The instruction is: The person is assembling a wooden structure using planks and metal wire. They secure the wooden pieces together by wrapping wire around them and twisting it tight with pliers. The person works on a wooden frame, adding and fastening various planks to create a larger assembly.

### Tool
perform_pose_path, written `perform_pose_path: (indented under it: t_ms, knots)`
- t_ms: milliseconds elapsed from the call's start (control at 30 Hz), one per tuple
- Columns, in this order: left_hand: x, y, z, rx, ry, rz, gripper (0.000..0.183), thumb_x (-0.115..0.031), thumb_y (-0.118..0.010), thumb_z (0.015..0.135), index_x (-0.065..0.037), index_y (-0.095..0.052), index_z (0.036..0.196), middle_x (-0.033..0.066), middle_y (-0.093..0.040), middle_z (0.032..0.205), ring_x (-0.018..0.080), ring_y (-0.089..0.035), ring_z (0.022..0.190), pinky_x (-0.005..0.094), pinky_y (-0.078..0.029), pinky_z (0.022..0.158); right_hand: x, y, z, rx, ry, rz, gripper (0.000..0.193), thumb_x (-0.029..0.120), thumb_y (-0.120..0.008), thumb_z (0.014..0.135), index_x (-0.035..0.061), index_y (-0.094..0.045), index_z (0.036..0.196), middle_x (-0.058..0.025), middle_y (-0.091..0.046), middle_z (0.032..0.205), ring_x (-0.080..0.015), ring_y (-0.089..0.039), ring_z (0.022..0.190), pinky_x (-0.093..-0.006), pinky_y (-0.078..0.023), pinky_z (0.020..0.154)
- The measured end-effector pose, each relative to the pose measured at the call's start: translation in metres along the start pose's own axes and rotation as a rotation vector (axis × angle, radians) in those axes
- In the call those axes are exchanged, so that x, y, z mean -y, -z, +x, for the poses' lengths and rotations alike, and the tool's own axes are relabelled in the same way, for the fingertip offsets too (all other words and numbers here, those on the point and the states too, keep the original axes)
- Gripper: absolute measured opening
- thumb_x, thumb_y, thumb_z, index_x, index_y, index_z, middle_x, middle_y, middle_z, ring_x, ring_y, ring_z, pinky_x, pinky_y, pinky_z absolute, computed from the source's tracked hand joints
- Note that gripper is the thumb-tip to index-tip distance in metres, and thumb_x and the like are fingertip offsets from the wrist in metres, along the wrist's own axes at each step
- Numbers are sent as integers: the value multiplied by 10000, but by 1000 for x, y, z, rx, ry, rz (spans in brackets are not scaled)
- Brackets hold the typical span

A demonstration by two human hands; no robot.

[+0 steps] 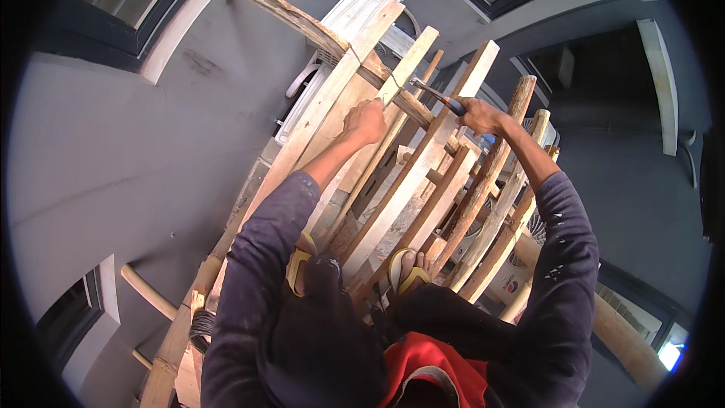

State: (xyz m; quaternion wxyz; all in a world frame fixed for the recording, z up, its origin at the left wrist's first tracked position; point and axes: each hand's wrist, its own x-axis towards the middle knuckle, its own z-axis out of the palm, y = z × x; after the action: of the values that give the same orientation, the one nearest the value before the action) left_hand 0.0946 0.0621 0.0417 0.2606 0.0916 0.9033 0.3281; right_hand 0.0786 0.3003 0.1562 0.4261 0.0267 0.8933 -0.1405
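Observation:
My right hand [481, 116] is closed round the dark grip of a hammer [436, 94]. The metal head reaches left to the rough cross pole, beside a thin wire [394, 78] looped about the wood. My left hand [365, 122] is closed low over the pale boards, just short of that pole. The wire seems to run into its fingers, though they hide most of it. Beneath both hands lies the rough cross pole [302, 21], set across several long sawn boards [400, 189].
My sandalled feet [408, 270] stand on the boards, with gaps between them showing a drop. Round poles [483, 181] lie to the right. A white air-conditioner unit [370, 0] is on the far wall. A coil of dark wire [202, 330] hangs at lower left. Grey walls flank both sides.

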Motion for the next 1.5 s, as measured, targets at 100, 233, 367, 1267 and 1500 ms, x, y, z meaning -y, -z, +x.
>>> perform_pose_path:
  t_ms: [100,233,367,1267,1500]
  knots:
    - [5,-4,0,-27,-3,-41,309,-79,-521,819,-74,-597,1118,233,-635,952,382,-609,927,445,-473,820,3,5,11,2,55,-206,633,133,-481,746,99,-373,1369,-239,-583,1132,-354,-576,1026,-413,-441,913]
    - [3,-3,-9,-25,16,-107,342,-44,-510,802,-88,-599,1130,221,-640,940,366,-617,913,437,-476,818,-4,12,16,-26,146,-461,637,135,-477,761,138,-349,1385,-245,-549,1120,-373,-550,1048,-430,-420,926]
    - [-1,-3,-14,-33,60,-139,358,-36,-518,794,-86,-597,1139,195,-647,954,344,-622,918,415,-482,819,-7,20,21,17,131,-415,587,178,-548,810,148,-381,1372,-195,-499,1184,-340,-567,998,-407,-434,901]
    - [-1,-7,-18,-57,55,-281,338,-22,-496,802,-52,-631,1110,231,-630,1023,356,-619,954,394,-481,847,10,-20,-3,240,7,435,431,103,-518,865,132,-470,1292,-116,-522,1041,-198,-557,917,-382,-561,833]
    - [6,-13,-12,-42,58,-307,368,-15,-492,791,-76,-632,1126,198,-643,1025,340,-626,949,381,-482,858,7,-19,-4,394,-113,751,451,99,-531,848,130,-476,1295,-137,-419,1287,-237,-526,1015,-362,-567,825]
